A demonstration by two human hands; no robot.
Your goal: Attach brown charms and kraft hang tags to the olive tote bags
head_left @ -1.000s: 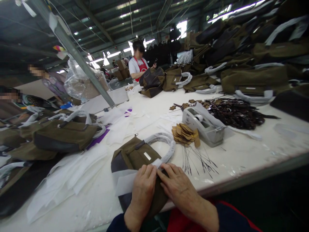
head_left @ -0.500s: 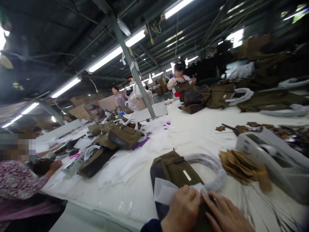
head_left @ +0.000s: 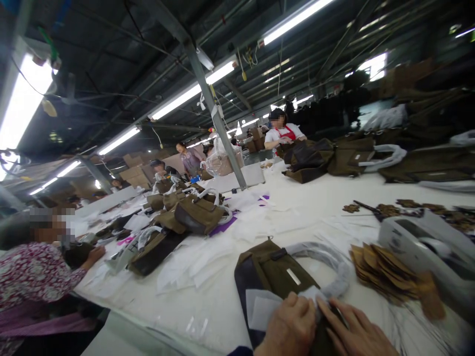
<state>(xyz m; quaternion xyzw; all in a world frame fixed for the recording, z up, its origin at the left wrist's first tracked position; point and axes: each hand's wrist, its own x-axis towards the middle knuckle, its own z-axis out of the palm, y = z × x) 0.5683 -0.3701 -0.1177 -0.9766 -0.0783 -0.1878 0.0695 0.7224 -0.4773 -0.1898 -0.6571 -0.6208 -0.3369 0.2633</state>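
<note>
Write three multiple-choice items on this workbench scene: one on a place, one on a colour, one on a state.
1. Where does the stack of brown tags lie?
A. right of the olive bag
B. on the floor
C. inside the bag

2. What colour is the wrapping on the bag's handle?
A. red
B. white
C. black

3. How are the left hand and right hand placed?
A. raised in the air
B. resting on the olive bag
C. holding scissors

Key: 1 A, tags lie beside the bag; 2 B, pale wrap; 3 B, both hands lie on it.

bare hands, dark navy sleeve edge
</note>
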